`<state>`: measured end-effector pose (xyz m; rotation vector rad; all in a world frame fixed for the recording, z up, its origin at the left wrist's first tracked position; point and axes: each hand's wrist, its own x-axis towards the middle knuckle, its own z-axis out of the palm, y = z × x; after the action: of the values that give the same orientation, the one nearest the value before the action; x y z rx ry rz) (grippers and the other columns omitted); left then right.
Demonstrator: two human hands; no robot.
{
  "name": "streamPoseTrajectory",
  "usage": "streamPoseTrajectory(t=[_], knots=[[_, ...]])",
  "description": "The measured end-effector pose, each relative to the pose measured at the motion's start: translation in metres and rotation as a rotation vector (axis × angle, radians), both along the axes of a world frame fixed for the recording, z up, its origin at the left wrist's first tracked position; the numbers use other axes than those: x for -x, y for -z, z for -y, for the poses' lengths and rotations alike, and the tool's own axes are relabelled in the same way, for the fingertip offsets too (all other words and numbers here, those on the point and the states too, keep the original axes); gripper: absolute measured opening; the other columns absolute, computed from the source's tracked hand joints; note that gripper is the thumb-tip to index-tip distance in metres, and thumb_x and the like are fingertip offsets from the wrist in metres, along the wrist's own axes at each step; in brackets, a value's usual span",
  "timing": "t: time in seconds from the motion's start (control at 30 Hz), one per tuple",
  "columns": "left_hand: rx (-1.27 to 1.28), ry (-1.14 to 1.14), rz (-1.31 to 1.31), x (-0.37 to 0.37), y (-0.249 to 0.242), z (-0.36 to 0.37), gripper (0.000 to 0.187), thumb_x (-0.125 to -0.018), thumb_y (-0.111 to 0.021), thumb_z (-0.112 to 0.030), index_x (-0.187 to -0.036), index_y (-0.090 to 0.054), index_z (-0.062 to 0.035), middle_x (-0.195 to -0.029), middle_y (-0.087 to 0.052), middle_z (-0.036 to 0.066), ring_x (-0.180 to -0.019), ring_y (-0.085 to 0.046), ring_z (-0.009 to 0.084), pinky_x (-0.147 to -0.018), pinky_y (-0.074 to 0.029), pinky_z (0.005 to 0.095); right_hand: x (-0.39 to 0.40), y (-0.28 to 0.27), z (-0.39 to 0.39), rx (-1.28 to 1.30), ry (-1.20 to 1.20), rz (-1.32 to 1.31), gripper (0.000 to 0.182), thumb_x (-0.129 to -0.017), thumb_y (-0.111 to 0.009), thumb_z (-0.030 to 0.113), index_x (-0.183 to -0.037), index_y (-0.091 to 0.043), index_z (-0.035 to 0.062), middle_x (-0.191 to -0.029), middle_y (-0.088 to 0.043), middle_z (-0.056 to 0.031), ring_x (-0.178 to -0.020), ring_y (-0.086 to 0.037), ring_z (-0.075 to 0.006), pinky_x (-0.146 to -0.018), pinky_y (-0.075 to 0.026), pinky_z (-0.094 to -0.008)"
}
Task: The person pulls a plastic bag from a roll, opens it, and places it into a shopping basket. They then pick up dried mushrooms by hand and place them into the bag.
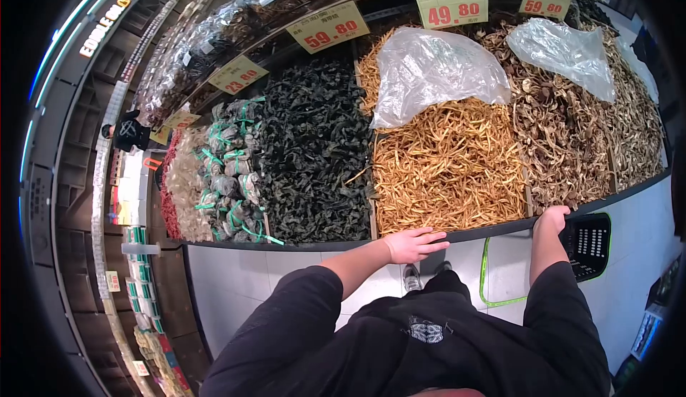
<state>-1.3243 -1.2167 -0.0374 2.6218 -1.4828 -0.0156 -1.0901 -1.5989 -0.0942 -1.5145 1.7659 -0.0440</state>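
Note:
My left hand (416, 245) lies with its fingers stretched along the black front edge (321, 246) of the display bin, just below the golden dried strips (446, 168). Farther right, my right hand (552, 218) rests on the same edge beneath the brown dried mushrooms (564, 140); its fingers look curled over the rim and are partly hidden. A clear plastic bag (439, 72) covers the back of the golden strips. Another clear bag (564, 50) lies over the mushrooms. Dark dried leaves (314, 154) fill the compartment left of the strips.
Bundles with green ties (232, 172) lie at the left of the bin. Price signs (450, 4) stand along its back. A black basket (589, 245) is on the floor at the right. Another person (130, 132) stands at the far left near shelves.

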Motion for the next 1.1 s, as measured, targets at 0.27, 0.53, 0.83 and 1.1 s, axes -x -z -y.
streamPoseTrajectory(t=[0.27, 0.53, 0.83, 1.1], knots=[[0.001, 0.003, 0.043, 0.001, -0.006, 0.000, 0.024, -0.085, -0.064, -0.019, -0.105, -0.073, -0.0114, -0.156, -0.040, 0.001, -0.144, -0.038, 0.0244, -0.115, -0.038, 0.0406, 0.004, -0.011, -0.004, -0.055, 0.051, 0.117, 0.080, -0.089, -0.039, 0.058, -0.120, -0.064, -0.0101, -0.129, -0.062, -0.0266, -0.116, -0.061, -0.0411, -0.108, -0.043, -0.0457], [0.011, 0.020, 0.037, 0.001, -0.007, -0.002, 0.020, -0.083, -0.063, -0.021, -0.096, -0.075, -0.0136, -0.158, -0.038, 0.003, -0.147, -0.033, 0.0266, -0.118, -0.034, 0.0431, 0.007, -0.022, -0.008, -0.066, 0.012, 0.062, 0.081, -0.089, -0.035, 0.059, -0.120, -0.065, -0.0093, -0.128, -0.063, -0.0263, -0.117, -0.060, -0.0410, -0.108, -0.041, -0.0458], [0.166, -0.045, 0.133, 0.005, 0.009, 0.001, 0.019, -0.082, -0.063, -0.021, -0.095, -0.074, -0.0148, -0.158, -0.038, 0.003, -0.148, -0.031, 0.0262, -0.118, -0.033, 0.0429, 0.002, 0.006, 0.006, -0.041, -0.003, 0.108, 0.080, -0.089, -0.035, 0.058, -0.116, -0.066, -0.0099, -0.123, -0.066, -0.0255, -0.114, -0.062, -0.0398, -0.105, -0.044, -0.0449], [0.100, -0.010, 0.085, 0.005, 0.002, -0.001, 0.017, -0.082, -0.063, -0.021, -0.095, -0.073, -0.0152, -0.158, -0.038, 0.003, -0.147, -0.032, 0.0263, -0.117, -0.033, 0.0430, 0.006, -0.018, -0.007, -0.033, 0.020, 0.070, 0.079, -0.087, -0.035, 0.059, -0.114, -0.068, -0.0080, -0.121, -0.067, -0.0243, -0.113, -0.062, -0.0414, -0.106, -0.042, -0.0464]])
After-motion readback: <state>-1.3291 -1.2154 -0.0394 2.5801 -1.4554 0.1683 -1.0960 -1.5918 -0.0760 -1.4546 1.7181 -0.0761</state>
